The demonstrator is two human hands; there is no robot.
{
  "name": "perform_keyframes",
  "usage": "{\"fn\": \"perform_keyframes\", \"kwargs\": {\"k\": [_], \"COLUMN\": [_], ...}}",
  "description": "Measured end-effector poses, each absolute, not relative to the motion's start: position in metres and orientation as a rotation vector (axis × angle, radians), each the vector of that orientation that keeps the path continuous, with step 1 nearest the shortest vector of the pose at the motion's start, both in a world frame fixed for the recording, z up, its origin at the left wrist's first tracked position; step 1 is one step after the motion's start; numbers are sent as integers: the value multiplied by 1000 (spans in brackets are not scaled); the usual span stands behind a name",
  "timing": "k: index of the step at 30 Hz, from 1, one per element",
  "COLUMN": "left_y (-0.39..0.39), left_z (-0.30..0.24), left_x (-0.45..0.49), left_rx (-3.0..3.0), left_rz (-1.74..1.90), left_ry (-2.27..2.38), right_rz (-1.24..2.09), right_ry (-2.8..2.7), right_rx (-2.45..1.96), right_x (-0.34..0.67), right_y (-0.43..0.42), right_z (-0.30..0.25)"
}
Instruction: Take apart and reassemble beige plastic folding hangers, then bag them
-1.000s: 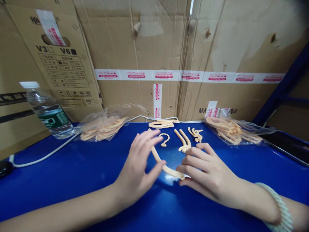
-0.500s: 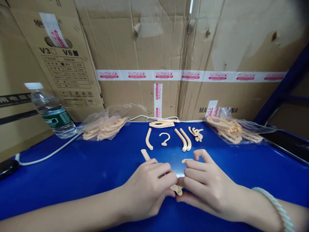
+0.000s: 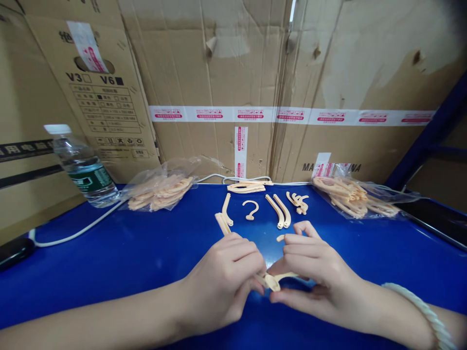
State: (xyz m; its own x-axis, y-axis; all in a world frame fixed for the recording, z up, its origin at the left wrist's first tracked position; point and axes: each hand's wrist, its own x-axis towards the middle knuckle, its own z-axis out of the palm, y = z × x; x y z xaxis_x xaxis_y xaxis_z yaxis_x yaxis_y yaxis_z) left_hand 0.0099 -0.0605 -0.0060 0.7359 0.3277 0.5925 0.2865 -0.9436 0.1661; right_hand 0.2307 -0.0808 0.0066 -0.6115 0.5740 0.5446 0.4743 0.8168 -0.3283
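Note:
My left hand [image 3: 226,274] is closed round a long curved peach plastic piece [image 3: 222,223] whose far end sticks up past my knuckles. My right hand [image 3: 314,270] pinches a second peach piece [image 3: 286,277], and the two pieces meet between my fingertips just above the blue table [image 3: 127,253]. Beyond my hands lie loose parts in a row: a curved arm [image 3: 226,210], a small hook [image 3: 250,210], a pair of curved arms [image 3: 280,211] and a small cluster of hooks [image 3: 299,202]. A flat stack of pieces [image 3: 245,187] rests by the wall.
Two clear bags of peach parts sit at the back, one on the left [image 3: 160,187], one on the right [image 3: 353,198]. A water bottle [image 3: 84,167] stands far left beside a white cable [image 3: 73,233]. Cardboard boxes [image 3: 233,87] wall off the back. A dark tray [image 3: 438,218] lies right.
My left hand went from open above the long piece to closed round it. Both hands drew nearer me and lifted the pieces, whose ends now meet between my fingertips.

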Motion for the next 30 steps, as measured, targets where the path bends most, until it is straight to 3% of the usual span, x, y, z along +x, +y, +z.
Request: {"fn": "perform_keyframes", "kwargs": {"k": [9,15,23,30], "left_y": [-28,23,42,37], "left_z": [12,16,7,-8], "left_x": [-10,-43,-58,-49], "left_rx": [3108,3063,2772,2740], "left_rz": [996,605,586,728], "left_ry": [261,664,725,1022], "right_rz": [357,426,468,200], "right_ry": [-2007,-2029,-2135,-2310], "right_rx": [-942,-977,-1001,-913], "right_x": [248,245,249,245], "right_y": [-51,-49,-42,-23], "right_z": [7,4,5,9]}}
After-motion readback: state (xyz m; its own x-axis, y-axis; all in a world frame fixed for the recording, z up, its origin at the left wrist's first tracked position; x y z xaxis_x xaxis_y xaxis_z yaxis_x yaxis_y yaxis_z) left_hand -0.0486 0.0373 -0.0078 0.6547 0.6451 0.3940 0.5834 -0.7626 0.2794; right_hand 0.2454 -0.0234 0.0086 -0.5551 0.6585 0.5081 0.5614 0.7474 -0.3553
